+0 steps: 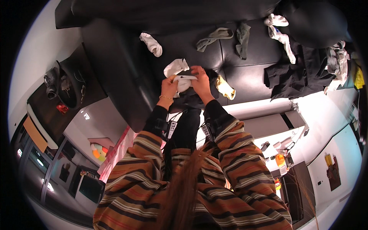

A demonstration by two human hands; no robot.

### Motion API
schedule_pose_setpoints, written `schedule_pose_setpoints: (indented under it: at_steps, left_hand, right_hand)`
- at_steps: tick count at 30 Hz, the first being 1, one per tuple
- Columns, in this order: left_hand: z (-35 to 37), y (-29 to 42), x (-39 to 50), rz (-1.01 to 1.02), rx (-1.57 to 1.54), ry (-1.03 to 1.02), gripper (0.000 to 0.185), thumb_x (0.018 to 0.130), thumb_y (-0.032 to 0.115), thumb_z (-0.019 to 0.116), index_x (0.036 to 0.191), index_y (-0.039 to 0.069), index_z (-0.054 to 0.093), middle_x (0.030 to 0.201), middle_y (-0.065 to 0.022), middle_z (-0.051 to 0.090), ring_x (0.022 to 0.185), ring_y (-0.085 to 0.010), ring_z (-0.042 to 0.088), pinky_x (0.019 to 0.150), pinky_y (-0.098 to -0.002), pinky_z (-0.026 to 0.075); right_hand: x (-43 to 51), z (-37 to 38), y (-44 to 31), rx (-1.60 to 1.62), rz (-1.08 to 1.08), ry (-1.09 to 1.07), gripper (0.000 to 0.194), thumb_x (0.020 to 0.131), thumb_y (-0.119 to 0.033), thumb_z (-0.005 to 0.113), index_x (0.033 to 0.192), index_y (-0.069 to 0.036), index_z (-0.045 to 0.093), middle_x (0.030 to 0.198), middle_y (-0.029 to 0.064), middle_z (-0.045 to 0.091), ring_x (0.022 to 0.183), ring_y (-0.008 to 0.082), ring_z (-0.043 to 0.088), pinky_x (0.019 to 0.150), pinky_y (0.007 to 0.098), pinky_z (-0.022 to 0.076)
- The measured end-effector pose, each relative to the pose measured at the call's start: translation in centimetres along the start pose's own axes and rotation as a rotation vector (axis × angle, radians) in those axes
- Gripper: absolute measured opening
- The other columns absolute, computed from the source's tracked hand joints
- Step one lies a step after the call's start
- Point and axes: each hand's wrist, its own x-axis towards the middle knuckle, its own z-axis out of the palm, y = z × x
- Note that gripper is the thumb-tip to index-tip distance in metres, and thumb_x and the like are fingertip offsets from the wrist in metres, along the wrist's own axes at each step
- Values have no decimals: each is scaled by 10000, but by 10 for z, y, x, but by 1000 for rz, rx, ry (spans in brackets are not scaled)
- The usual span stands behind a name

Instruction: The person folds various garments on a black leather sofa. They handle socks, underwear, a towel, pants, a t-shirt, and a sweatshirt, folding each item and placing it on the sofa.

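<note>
Between my two hands is a white sock (pixel 184 83), held up near its opening above my lap. My left hand (pixel 168 88) pinches its left edge. My right hand (pixel 201 83) grips its right edge with the thumb side, the other fingers raised. Just beyond, another white sock (pixel 174 67) lies on the black leather sofa (pixel 244 77). A yellowish sock (pixel 225 87) lies to the right of my right hand. Farther back are a white sock (pixel 151 44) at the left and two grey socks, one looped (pixel 214 38) and one straighter (pixel 243 41).
At the right of the sofa lie more white socks (pixel 283 40), a black garment (pixel 296 73) and a heap of light and grey socks (pixel 337 67). The sofa's armrest (pixel 120 72) rises at the left, beside a dark table (pixel 95 86) with a red packet (pixel 62 108).
</note>
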Motion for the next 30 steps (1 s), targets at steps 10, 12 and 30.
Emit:
schedule_pose_setpoints:
  at_steps: [10,12,30]
  left_hand:
    - [28,-49,79,306,267,323,425,800,-26,569,1209,63,638,1121,-235,621,1043,-367,610,919,-370,473]
    - [31,-38,69,234,178,323,412,819,-42,543,1214,37,628,1115,-205,670,971,-307,679,849,-313,512]
    - [64,91,-65,63,-865,-483,642,937,115,426,1553,55,255,1315,-162,585,1189,-272,594,1027,-386,473]
  right_hand:
    - [56,49,55,56,38,-54,299,835,13,592,1111,-74,668,919,143,713,883,187,686,806,295,514]
    - [51,41,55,93,130,-96,231,824,19,565,1013,-35,688,855,113,709,806,173,666,740,300,514]
    - [-24,-75,-44,786,466,-319,421,669,128,516,1041,-17,649,925,90,678,841,194,671,745,288,533]
